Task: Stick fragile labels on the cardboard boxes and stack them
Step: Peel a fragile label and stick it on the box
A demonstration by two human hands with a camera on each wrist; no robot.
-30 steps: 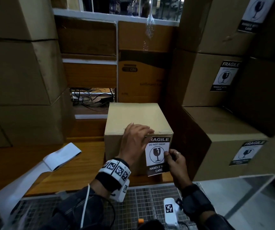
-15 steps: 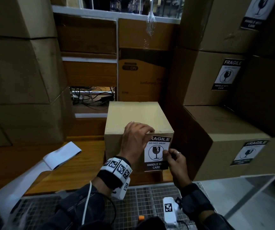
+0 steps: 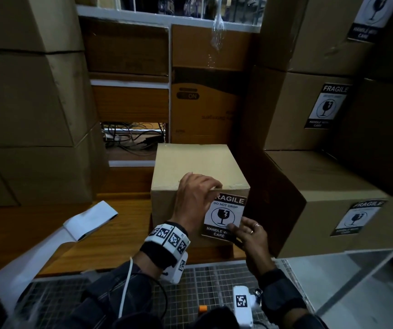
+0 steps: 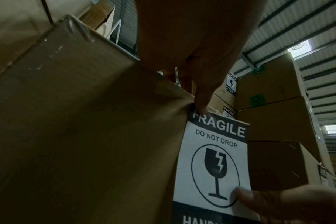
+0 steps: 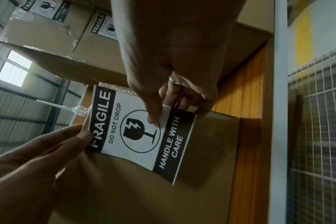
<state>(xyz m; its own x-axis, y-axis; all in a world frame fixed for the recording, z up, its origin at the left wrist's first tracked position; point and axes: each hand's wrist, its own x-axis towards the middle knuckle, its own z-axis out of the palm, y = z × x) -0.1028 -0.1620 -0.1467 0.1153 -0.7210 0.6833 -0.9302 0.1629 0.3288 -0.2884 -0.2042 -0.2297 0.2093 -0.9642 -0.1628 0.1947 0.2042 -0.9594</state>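
A warehouse or stockroom — cartons everywhere.
Plain cardboard boxes [image 3: 32,96] tower at 9 o'clock, fragile-labelled boxes [image 3: 309,110] at 3 o'clock — white shelving [image 3: 129,83] stands at 12, a corrugated metal roof [image 4: 320,50] runs overhead, and wire mesh [image 5: 316,136] panels sit nearby.

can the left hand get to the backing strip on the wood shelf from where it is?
Probably yes. The left hand is busy pressing the fragile label onto the small box, but the backing strip lies in the open to its left, with nothing between them.
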